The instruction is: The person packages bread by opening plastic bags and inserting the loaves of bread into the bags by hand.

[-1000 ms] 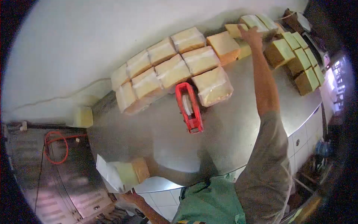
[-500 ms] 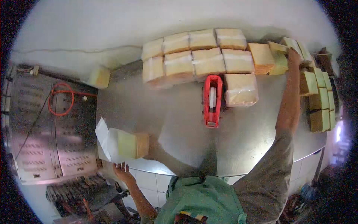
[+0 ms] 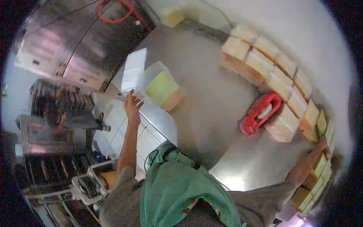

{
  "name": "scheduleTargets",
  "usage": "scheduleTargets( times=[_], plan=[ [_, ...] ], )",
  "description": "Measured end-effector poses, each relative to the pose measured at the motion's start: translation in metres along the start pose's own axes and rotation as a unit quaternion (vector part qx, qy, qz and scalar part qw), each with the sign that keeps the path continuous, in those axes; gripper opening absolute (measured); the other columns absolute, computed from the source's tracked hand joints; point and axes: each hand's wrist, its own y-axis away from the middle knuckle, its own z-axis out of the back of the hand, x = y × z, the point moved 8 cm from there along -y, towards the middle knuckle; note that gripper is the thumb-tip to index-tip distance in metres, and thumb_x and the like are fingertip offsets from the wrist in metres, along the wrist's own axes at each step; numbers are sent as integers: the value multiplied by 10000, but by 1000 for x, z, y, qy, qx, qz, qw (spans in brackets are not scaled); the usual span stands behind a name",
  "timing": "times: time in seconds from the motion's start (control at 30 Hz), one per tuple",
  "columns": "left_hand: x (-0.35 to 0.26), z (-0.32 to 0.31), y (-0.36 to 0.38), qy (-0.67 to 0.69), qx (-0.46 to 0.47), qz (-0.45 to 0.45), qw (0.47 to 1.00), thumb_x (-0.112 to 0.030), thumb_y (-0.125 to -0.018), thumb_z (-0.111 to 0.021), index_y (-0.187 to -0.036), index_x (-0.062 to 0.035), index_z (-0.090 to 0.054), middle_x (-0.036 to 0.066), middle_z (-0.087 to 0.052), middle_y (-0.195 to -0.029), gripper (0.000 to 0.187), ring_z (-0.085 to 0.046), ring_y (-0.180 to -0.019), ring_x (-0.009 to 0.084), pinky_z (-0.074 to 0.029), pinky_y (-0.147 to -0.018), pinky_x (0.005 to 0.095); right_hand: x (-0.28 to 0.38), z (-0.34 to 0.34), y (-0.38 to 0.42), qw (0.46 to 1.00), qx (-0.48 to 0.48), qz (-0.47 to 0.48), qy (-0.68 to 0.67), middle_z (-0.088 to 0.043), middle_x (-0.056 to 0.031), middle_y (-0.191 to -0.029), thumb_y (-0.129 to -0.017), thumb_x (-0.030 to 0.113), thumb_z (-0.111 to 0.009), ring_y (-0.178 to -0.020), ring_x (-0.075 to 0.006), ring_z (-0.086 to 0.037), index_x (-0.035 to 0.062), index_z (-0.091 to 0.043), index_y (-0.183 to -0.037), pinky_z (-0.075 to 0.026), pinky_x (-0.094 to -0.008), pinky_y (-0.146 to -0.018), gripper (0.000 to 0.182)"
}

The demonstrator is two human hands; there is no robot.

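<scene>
The left hand (image 3: 133,105), with fingers spread and holding nothing, is at the near edge of the metal surface (image 3: 211,87), just beside the white sheets (image 3: 135,70); a careless brush could slide these over the edge. The yellow block (image 3: 163,89) lies near this same edge, toward the left end, so a bump might push it off. The right hand (image 3: 322,143) is blurred at the right end, partly hidden among pale blocks (image 3: 321,123); whether it pinches one, one cannot tell.

Yellow-and-tan block (image 3: 163,89), set askew, translucent sheet (image 3: 154,71) against it, white sheet (image 3: 134,70) lying beside, pale block (image 3: 321,122) far right, partly hidden
</scene>
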Motion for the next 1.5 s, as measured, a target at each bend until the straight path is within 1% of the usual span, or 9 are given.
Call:
scheduleTargets(
  times=[0.2, 0.33, 0.53, 0.57, 0.6, 0.83, 1.03, 1.23, 1.5],
  plan=[
    [-29, 10, -2, -29, 14, -15, 999, -472, -927, -538, -1282, -52, -530, 114, -578, -1120, 551, -579, -944, 199, -493, -781, 345, 25, 62, -7, 973, -83, -103, -191, -627, -115, -1213, -908, 327, -560, -1072, -298, -605, 78, -640, -1174, -483, -407, -904, 373],
    [-77, -20, -27, -203, 97, -76, 972, -498, -900, -568, -1271, -70, -553, 136, -609, -1087, 567, -593, -956, 217, -479, -800, 338, 160, 203, 77, 908, -319, 225, -154, -635, -104, -1209, -924, 323, -552, -1047, -236, -617, 40, -633, -1192, -482, -354, -902, 398],
    [-94, -88, -59, -544, 303, -62, 780, -532, -815, -648, -1250, -55, -555, 189, -656, -844, 652, -650, -784, 255, -500, -734, 345, 465, 343, 325, 782, 91, 146, -599, -653, -100, -1086, -938, 301, -557, -984, -201, -594, -6, -601, -1216, -437, -314, -921, 417],
    [-89, -92, -65, -551, 332, -60, 764, -536, -799, -659, -1245, -52, -556, 196, -654, -820, 666, -653, -749, 265, -504, -721, 354, 517, 370, 372, 867, 127, 221, -427, -657, -99, -1088, -927, 247, -584, -1001, -192, -600, -16, -615, -1181, -444, -313, -930, 368],
    [-81, -94, -69, -555, 362, -57, 747, -540, -783, -671, -1241, -49, -556, 203, -653, -797, 681, -655, -714, 274, -508, -708, 362, 571, 382, 417, 763, 183, 216, -581, -657, -108, -1073, -898, 192, -628, -979, -187, -610, -1, -633, -1149, -453, -308, -921, 317],
    [-80, -92, -72, -399, 455, -92, 791, -122, -864, -566, -1211, -76, -531, 138, -648, -724, 351, -606, -522, 209, -503, -548, 378, 736, 353, 567, 755, 286, 428, -407, -659, -177, -867, -813, 186, -675, -821, -314, -644, 5, -652, -995, -515, -378, -729, 258],
    [-81, -105, -123, -334, 430, -149, 826, -115, -878, -585, -1197, -98, -543, 92, -620, -705, 322, -598, -570, 165, -496, -550, 321, 725, 356, 576, 778, 431, 304, -341, -643, -205, -844, -802, 116, -633, -803, -371, -622, -14, -627, -907, -495, -426, -742, 168],
    [-79, -106, -146, -375, 441, -161, 800, -114, -871, -577, -1162, -95, -582, 121, -612, -709, 292, -607, -621, 211, -482, -595, 353, 769, 424, 581, 796, 137, 433, -401, -647, -171, -875, -818, 130, -617, -807, -361, -622, 21, -636, -841, -499, -439, -778, 113],
    [-98, -118, -128, -270, 495, -234, 792, -99, -866, -540, -1161, -111, -596, 106, -580, -641, 300, -570, -571, 199, -456, -583, 356, 866, 371, 667, 641, 239, 720, -119, -656, -176, -955, -853, 224, -527, -880, -330, -643, 28, -666, -885, -499, -448, -849, 243]
  ],
)
